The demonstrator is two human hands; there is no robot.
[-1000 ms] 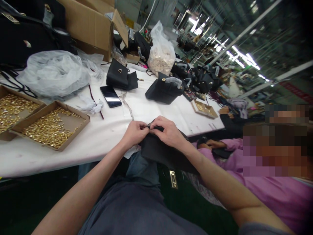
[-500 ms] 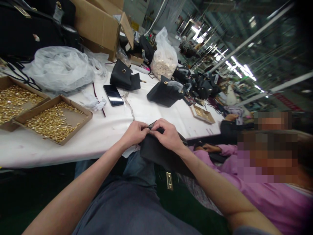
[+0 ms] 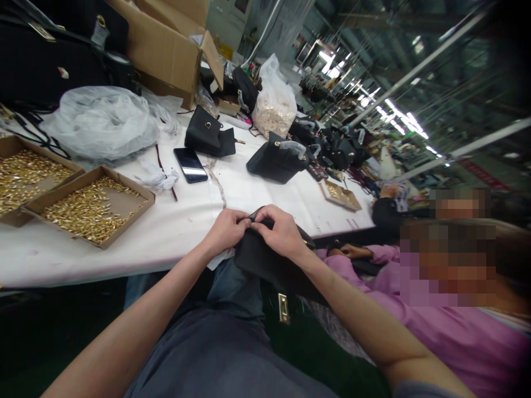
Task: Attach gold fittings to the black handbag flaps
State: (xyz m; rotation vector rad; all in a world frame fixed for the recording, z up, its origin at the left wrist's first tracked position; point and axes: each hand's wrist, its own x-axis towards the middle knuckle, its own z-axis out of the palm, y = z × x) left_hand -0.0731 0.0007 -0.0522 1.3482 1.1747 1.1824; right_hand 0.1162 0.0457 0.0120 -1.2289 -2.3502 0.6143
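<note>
A black handbag (image 3: pixel 259 257) rests over my lap at the table's front edge, with a gold clasp plate (image 3: pixel 283 308) hanging below it. My left hand (image 3: pixel 226 229) is closed, thumb and fingers pinching the bag's upper edge at its left end. Right beside it, my right hand (image 3: pixel 282 229) pinches the same edge, fingers curled over the top. The fingertips of both hands nearly meet. Any small part between them is hidden. A black phone (image 3: pixel 190 165) lies on the table beyond my left hand.
Cardboard trays of small gold metal pieces (image 3: pixel 89 207) lie at the left, near a bundle of clear plastic (image 3: pixel 105 121). Black bags (image 3: pixel 277 159) stand farther back, with a cardboard box (image 3: pixel 161 47) behind. At my right sits a person in a pink top (image 3: pixel 435 331).
Both hands keep their pinch on the bag's edge, with barely any movement. The whole view has shifted slightly, so the scene sits a little farther left.
</note>
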